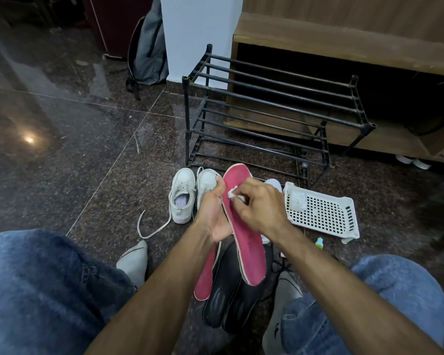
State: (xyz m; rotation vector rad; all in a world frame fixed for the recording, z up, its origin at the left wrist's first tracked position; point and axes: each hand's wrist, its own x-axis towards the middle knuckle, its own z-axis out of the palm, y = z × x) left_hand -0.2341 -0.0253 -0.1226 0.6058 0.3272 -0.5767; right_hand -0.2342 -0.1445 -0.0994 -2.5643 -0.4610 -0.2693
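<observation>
My left hand (213, 213) grips a long pink insole (246, 239) by its left edge and holds it tilted above the floor. My right hand (259, 208) pinches a small white wipe (232, 193) and presses it on the insole's upper half. A second pink insole (205, 275) lies on the floor under my left wrist. Two black insoles (231, 290) lie below the held one. A pair of white sneakers (181, 198) stands on the floor just left of my left hand.
A black metal shoe rack (274, 108) stands behind the shoes, before a wooden cabinet (344, 42). A white plastic basket (323, 211) lies at the right, a small bottle (319, 242) beside it. A loose lace (151, 226) lies left. My jeans-clad knees and socked feet frame the bottom.
</observation>
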